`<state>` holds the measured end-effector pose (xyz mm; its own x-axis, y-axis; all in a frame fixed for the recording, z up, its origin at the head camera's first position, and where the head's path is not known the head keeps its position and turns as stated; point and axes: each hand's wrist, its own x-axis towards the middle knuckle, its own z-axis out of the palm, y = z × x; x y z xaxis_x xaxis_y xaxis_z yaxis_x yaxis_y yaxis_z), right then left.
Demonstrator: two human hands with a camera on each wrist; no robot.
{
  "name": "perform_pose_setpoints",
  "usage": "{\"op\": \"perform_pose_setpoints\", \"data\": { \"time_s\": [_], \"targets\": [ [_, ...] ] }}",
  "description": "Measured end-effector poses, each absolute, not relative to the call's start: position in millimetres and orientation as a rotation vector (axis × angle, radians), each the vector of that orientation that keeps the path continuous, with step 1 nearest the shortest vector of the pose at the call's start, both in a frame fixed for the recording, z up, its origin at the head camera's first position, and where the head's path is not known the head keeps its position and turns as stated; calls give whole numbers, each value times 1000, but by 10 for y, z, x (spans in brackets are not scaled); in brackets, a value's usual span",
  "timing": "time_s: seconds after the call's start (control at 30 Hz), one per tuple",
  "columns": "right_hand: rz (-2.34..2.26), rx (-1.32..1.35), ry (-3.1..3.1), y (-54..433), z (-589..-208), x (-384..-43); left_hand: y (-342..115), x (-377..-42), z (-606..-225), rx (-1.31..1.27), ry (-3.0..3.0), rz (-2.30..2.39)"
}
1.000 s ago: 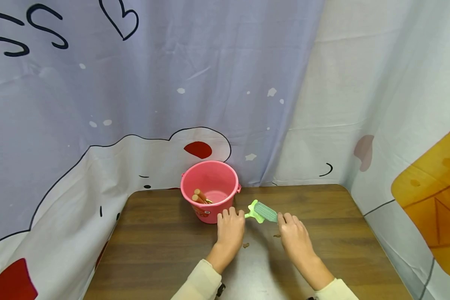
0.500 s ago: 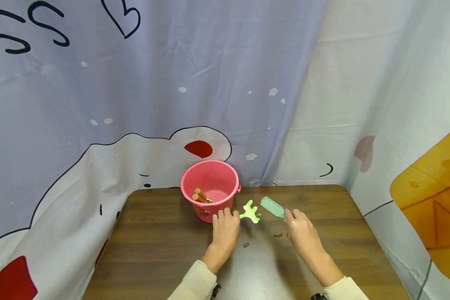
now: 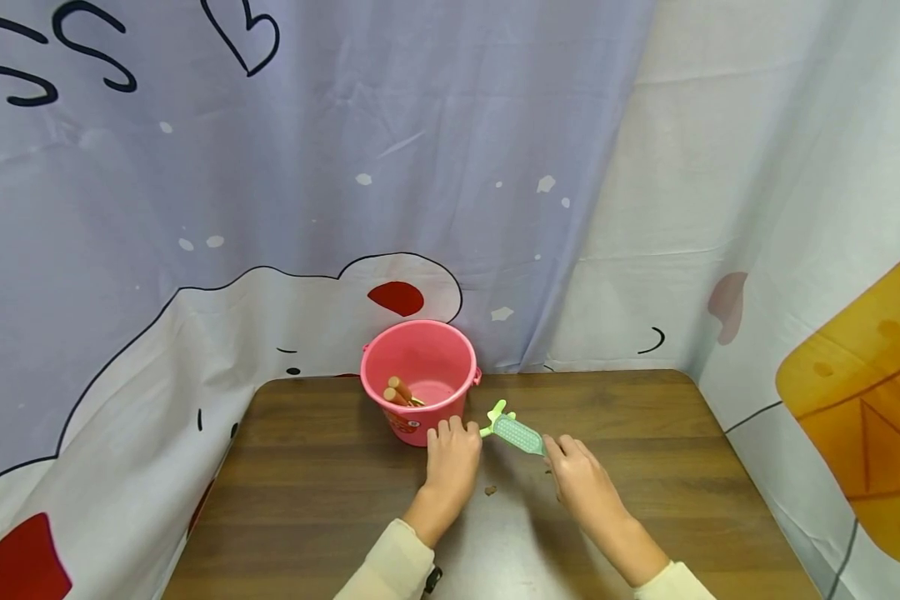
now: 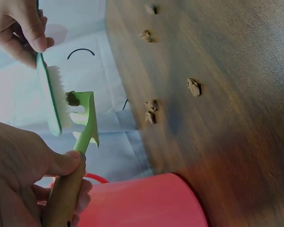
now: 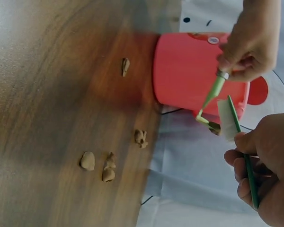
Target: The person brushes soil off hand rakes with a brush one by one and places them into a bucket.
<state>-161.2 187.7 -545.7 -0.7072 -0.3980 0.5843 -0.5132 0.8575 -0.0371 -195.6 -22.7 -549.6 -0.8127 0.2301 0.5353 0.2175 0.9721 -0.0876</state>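
Observation:
My left hand [image 3: 452, 467] grips the wooden handle of a small lime-green toy rake [image 4: 87, 125], its head in the air just right of the pink bucket. In my right hand [image 3: 585, 483] is a green brush [image 3: 519, 434] with white bristles, pinched by its handle. The bristles face the rake's tines, very close to them; whether they touch I cannot tell. A dark brown clump [image 4: 72, 98] sits at the tine tips, beside the bristles. Below, several light brown clumps [image 4: 194, 87] lie on the wooden table [image 3: 307, 517].
The pink bucket [image 3: 412, 425] stands at the table's back, against a printed curtain [image 3: 420, 167]. Wooden handles [image 3: 399, 387] stick up inside it. Curtain also hangs along the right side [image 3: 757, 375].
The brush lifted off the rake to the upper right, then came back down left over the rake's head. My left hand and the rake shifted slightly left.

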Motion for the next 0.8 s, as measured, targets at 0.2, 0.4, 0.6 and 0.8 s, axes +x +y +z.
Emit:
{"op": "perform_pose_setpoints", "data": {
  "time_s": [0.2, 0.4, 0.6, 0.8],
  "targets": [
    [207, 665, -2429, 1849, -5501, -1630, -211, -1967, -5509, -325, -2543, 12],
    [128, 661, -2411, 1874, -5476, -1660, -203, -1967, -5538, -326, -2567, 2],
    [78, 631, -2442, 1890, -5456, -1683, -195, -1976, -5551, -321, -2570, -2],
    [72, 612, -2416, 1880, -5468, -1693, -199, -1985, -5553, -317, -2576, 7]
  ]
}}
